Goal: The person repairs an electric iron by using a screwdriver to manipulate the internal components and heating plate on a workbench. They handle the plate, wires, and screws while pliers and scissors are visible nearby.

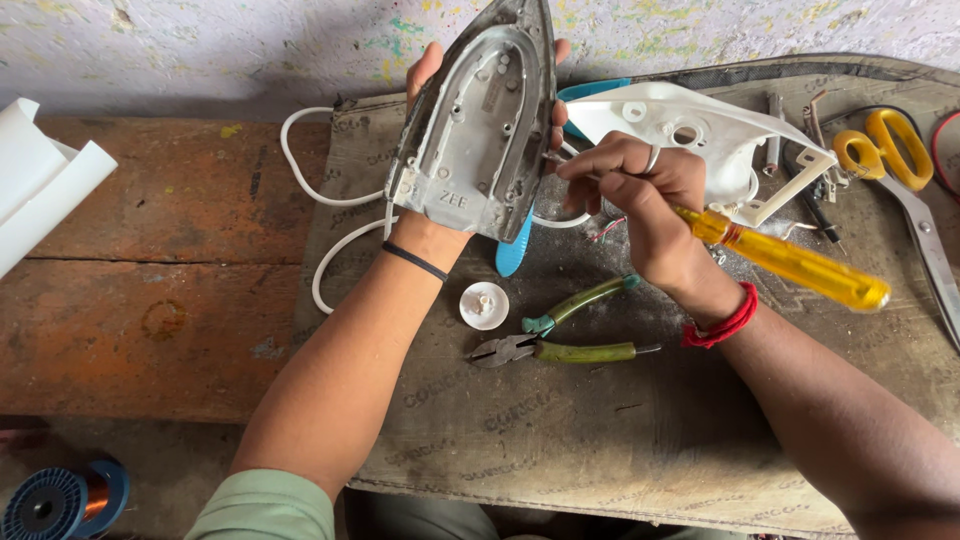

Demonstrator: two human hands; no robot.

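My left hand [425, 75] holds up the metal base of a clothes iron [480, 125], its grey inner side facing me and its tip pointing away. My right hand [640, 195] grips a screwdriver with a yellow handle [790, 262], whose tip meets the right edge of the iron base. Behind my right hand lies the iron's white plastic cover [700, 125]. A white power cord [310, 180] loops out to the left of the base. A blue plastic part [512, 250] shows under the base.
Green-handled pliers [565, 335] and a white round knob [484, 305] lie on the grey mat [560, 440]. Yellow-handled scissors [905, 175] and small metal tools [815, 140] sit at the right. White rolled sheets [40, 185] rest on the wooden bench; a copper wire spool [60, 498] sits below.
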